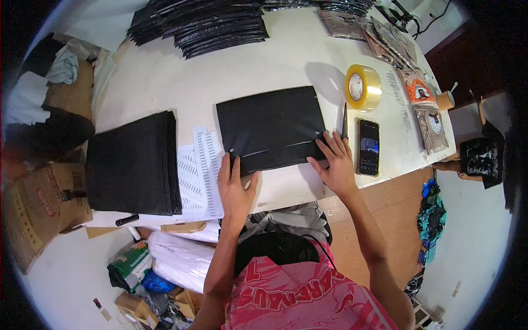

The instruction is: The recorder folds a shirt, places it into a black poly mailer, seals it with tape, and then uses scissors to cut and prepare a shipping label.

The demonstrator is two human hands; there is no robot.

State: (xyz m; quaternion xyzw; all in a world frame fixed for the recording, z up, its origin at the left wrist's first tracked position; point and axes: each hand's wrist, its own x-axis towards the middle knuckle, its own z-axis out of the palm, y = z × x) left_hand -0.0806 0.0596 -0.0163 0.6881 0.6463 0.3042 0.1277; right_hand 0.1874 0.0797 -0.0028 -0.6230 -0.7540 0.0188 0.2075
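Left hand and right hand, each grip wide, touching a flat black plastic bag on the white surface.

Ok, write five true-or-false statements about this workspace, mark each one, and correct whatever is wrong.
1. The left hand and right hand both touch the flat black package. True.
2. The phone lies left of that package. False: the phone is to its right.
3. The tape roll lies farther from the person than the phone. True.
4. The black stack is on the floor. False: the stack rests on the white table.
5. Printed paper lies between stack and package. True.
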